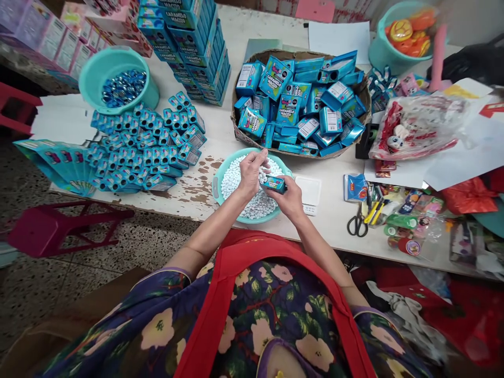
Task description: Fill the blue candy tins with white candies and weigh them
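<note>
Over a turquoise basin [217, 195] full of small white candies [252, 206], both hands are close together. My right hand [290, 198] grips a small blue candy box [274, 182], tilted with one end towards the left. My left hand [252, 170] is closed round a few white candies, right beside that end of the box; some white pieces show between its fingers. Whether any candies are inside the box is hidden. Just beyond the basin stands a cardboard carton [301, 149] heaped with blue "Caramelo Macizo" boxes [289, 108].
Left lie many small blue boxes with round holes [149, 142], beside a turquoise tub [88, 86] of shiny blue pieces. Behind rises a stack of blue boxes [200, 52]. A white scale [309, 194] adjoins the basin; scissors [357, 226] and plastic bags [421, 126] lie right.
</note>
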Demonstrator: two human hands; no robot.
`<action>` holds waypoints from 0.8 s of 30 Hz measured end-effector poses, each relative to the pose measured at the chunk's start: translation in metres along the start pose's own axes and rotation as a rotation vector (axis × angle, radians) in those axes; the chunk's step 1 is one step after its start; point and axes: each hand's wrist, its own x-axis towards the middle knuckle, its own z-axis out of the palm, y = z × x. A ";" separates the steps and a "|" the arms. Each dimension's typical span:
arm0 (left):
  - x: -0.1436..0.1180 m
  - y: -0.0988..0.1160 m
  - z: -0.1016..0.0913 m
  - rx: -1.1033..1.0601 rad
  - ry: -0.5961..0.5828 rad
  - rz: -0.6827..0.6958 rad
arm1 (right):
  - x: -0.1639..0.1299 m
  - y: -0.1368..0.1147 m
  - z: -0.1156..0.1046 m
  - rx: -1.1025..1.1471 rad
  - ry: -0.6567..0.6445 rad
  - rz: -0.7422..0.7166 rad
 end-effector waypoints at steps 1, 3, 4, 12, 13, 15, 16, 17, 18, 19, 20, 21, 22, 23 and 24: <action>-0.001 0.000 0.000 -0.007 0.010 0.002 | 0.000 0.000 0.000 0.012 -0.002 0.003; -0.003 0.002 0.002 -0.018 0.025 0.015 | 0.000 0.000 0.000 0.029 -0.001 0.009; -0.004 0.003 0.003 -0.026 0.028 0.018 | 0.000 -0.001 0.000 0.035 0.001 0.013; -0.005 0.004 0.006 -0.015 -0.005 -0.020 | 0.004 -0.004 0.003 0.059 0.021 0.026; -0.004 0.004 0.006 -0.011 -0.002 -0.012 | 0.004 -0.003 0.003 0.063 0.021 0.026; -0.004 0.003 0.005 0.002 0.001 0.010 | 0.005 -0.002 0.004 0.072 0.014 0.026; -0.003 0.003 0.005 0.010 0.009 0.024 | 0.005 -0.002 0.005 0.076 0.010 0.027; -0.003 0.003 0.005 0.014 0.018 0.039 | 0.006 -0.002 0.005 0.078 0.010 0.028; -0.003 0.003 0.005 0.017 0.025 0.053 | 0.007 -0.002 0.005 0.078 0.014 0.030; -0.002 0.003 0.005 0.024 0.021 0.064 | 0.007 -0.003 0.005 0.074 0.019 0.031; -0.002 0.004 0.006 0.035 0.011 0.071 | 0.008 -0.003 0.005 0.067 0.022 0.030; -0.001 0.005 0.006 0.045 -0.001 0.072 | 0.009 -0.004 0.005 0.061 0.023 0.026; 0.000 0.006 0.007 0.050 -0.012 0.065 | 0.010 -0.005 0.004 0.056 0.019 0.018; 0.001 0.006 0.007 0.047 -0.016 0.052 | 0.011 -0.005 0.004 0.056 0.015 0.010; 0.002 0.007 0.007 0.035 -0.010 0.042 | 0.012 -0.005 0.004 0.059 0.012 0.003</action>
